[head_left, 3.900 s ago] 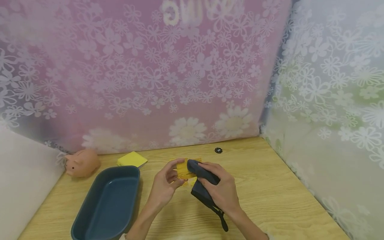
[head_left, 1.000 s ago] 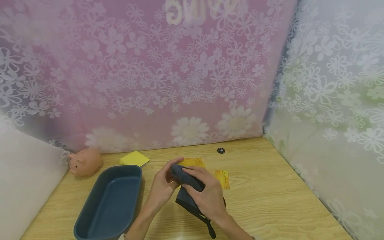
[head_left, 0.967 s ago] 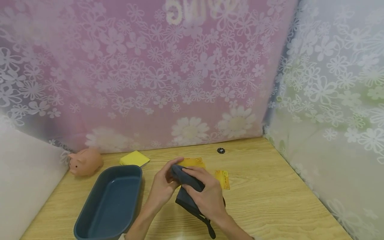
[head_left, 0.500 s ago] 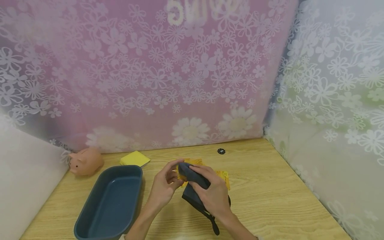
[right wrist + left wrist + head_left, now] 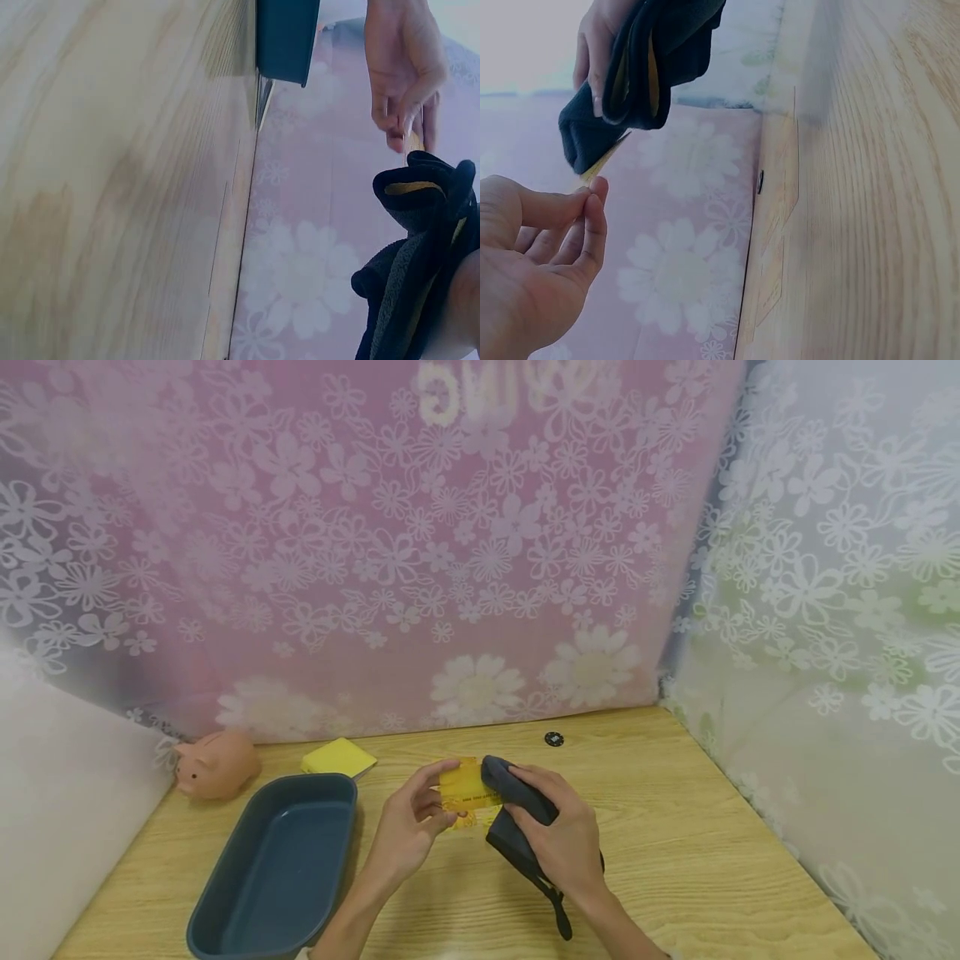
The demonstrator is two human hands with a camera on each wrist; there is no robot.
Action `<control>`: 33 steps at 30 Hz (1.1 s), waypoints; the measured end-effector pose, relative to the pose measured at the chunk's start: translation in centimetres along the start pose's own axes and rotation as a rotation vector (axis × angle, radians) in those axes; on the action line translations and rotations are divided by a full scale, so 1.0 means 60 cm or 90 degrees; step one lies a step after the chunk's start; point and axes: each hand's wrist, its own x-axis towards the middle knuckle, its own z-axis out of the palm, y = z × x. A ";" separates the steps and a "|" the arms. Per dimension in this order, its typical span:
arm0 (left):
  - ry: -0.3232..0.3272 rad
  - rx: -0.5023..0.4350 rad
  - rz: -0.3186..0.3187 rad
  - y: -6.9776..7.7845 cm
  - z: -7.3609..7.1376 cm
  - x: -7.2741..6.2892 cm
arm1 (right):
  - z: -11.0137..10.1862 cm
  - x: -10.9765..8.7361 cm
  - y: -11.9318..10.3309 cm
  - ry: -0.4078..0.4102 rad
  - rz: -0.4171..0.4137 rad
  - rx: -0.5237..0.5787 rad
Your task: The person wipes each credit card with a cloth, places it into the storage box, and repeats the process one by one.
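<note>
A light wood-grained tabletop (image 5: 697,860) carries everything, with a pink flower-printed sheet (image 5: 360,568) hanging behind. On the person's left stands a deep, dark teal, rounded-rectangular basin (image 5: 281,860); its visible floor shows only smooth plastic and a gleam of light, the near end cut off by the frame. It is close to the left forearm, which probably keeps it within easy reach.

The right hand (image 5: 562,835) is clamped on a folded, dark blue-grey fabric cloth (image 5: 513,793) with black edging and a dangling black loop. Folding it likely gives a thick, steady pad. The left hand (image 5: 405,827) pinches a thin, translucent yellow printed card (image 5: 459,787) between thumb and fingers. The card is raised above the table between the two hands, its other end overlapped by the cloth; gripping just one end seems meant to leave the face free.

Beyond the basin stands a peach-coloured, pig-shaped money bank (image 5: 217,766), its inside hidden. Beside it lies a bright yellow, flat square pad (image 5: 337,758). More yellow printed pieces (image 5: 465,821) show below the held card, too covered to count. Smallest, a round black-and-white chip (image 5: 554,739) lies near the back edge.
</note>
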 end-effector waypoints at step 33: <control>0.007 -0.007 -0.035 -0.007 -0.008 -0.003 | -0.014 -0.005 0.000 -0.008 0.040 0.059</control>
